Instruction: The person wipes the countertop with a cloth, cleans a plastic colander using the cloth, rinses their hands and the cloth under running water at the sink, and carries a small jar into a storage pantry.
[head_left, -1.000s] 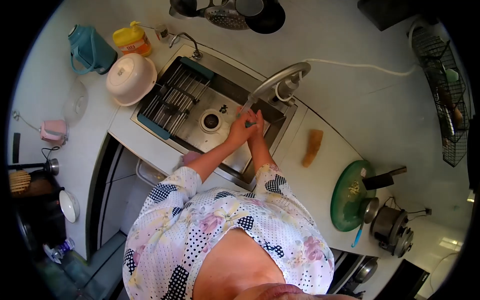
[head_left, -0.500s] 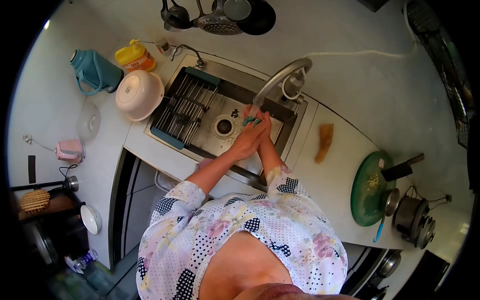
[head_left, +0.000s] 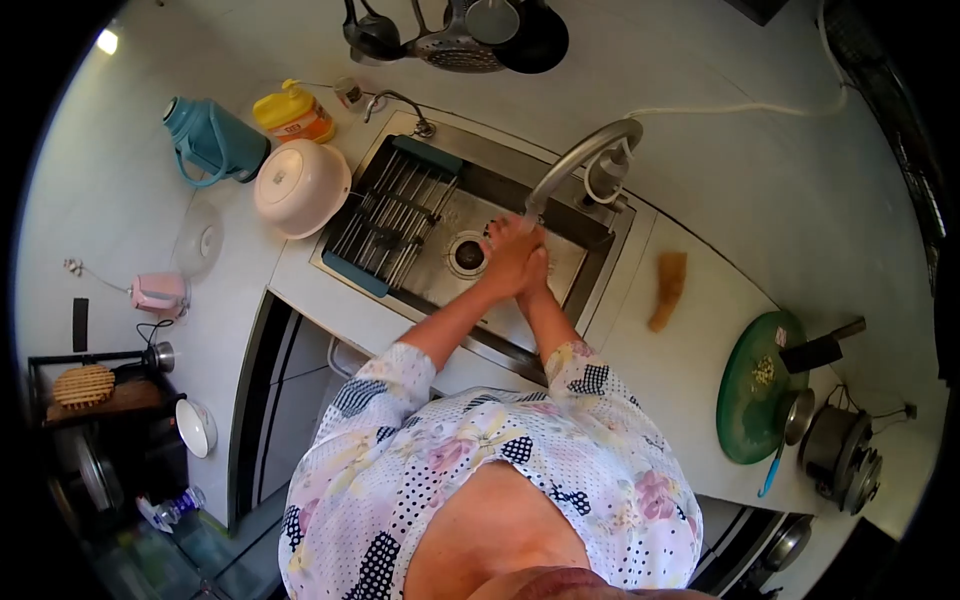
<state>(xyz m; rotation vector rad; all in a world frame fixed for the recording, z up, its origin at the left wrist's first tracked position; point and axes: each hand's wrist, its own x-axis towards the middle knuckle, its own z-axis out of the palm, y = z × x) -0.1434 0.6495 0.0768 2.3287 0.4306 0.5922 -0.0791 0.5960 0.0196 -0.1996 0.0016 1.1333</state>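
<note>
Two hands, left hand (head_left: 510, 258) and right hand (head_left: 535, 270), pressed together under one faucet (head_left: 580, 160).

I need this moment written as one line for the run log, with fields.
hands: left hand and right hand pressed together | place: over sink, under faucet | held: cannot tell | nearby: drying rack

Bright daylight, strong fisheye distortion, dark vignetted corners.

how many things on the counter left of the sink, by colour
teal: 1, flask
yellow: 1, bottle
white: 1, upturned bowl
clear: 1, lid
pink: 1, small item
total: 5
</note>
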